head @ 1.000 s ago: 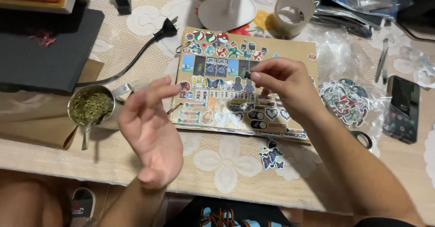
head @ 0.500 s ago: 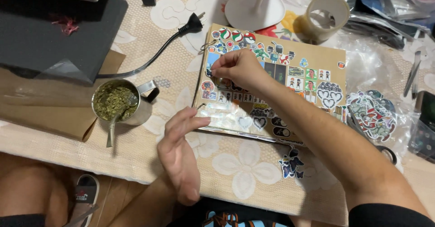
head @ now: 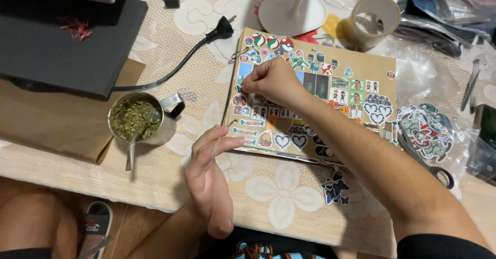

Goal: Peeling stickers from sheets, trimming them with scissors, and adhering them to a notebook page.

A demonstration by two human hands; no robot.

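A brown cardboard sheet [head: 361, 67] covered with several colourful stickers lies on the lace-patterned tablecloth. My right hand [head: 271, 80] reaches across to the sheet's left side, fingers pinched together and pressing on a sticker near the left edge. My left hand [head: 209, 179] hovers edge-on just off the sheet's lower left corner, fingers slightly apart, holding nothing. A loose dark sticker [head: 336, 189] lies below the sheet.
A metal cup of green herb [head: 137, 118] with a metal straw stands left of the sheet. A black plug and cable [head: 219, 30], a tape roll [head: 373, 22], a white lamp base [head: 292, 13], a sticker pile [head: 426, 132], scissors [head: 439, 173] and a dark case [head: 67, 36] surround it.
My right hand moved from the sheet's right part to its left edge. My left hand dropped lower and closer to the sheet's lower left corner.
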